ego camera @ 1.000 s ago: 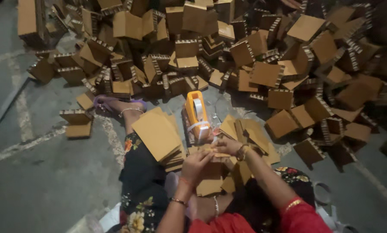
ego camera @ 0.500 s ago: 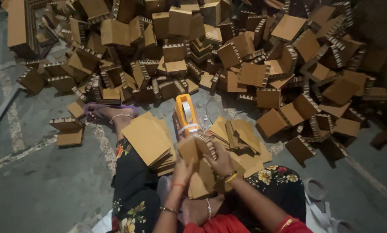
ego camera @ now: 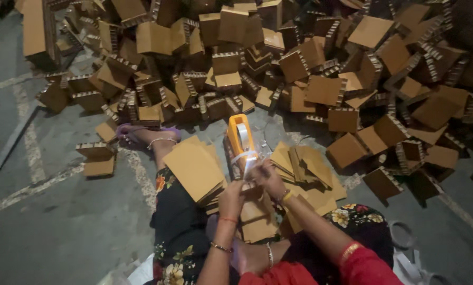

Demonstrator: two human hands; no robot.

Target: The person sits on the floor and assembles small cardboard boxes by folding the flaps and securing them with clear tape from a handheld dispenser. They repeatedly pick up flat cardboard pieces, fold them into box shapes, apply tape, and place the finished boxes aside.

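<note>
A: Where are the hands?

B: Both meet low in the middle, over the lap. The left hand (ego camera: pixel 231 196) and the right hand (ego camera: pixel 268 177) are close together just near of the orange tape dispenser (ego camera: pixel 240 138), which stands upright on the floor.

A: What are the fingers doing?

B: Both sets are curled and pinched on a small folded cardboard piece (ego camera: pixel 249 186) with a bright strip of tape (ego camera: pixel 245 158) running down to it from the dispenser.

A: And around them?

B: A stack of flat cardboard sheets (ego camera: pixel 194 168) rests on the left leg, and a looser spread of flat sheets (ego camera: pixel 305 166) lies to the right. Far across the floor (ego camera: pixel 46 221) is a big heap of cardboard boxes (ego camera: pixel 299 68). A foot in a purple sandal (ego camera: pixel 136 132) reaches toward the heap on the left.
</note>
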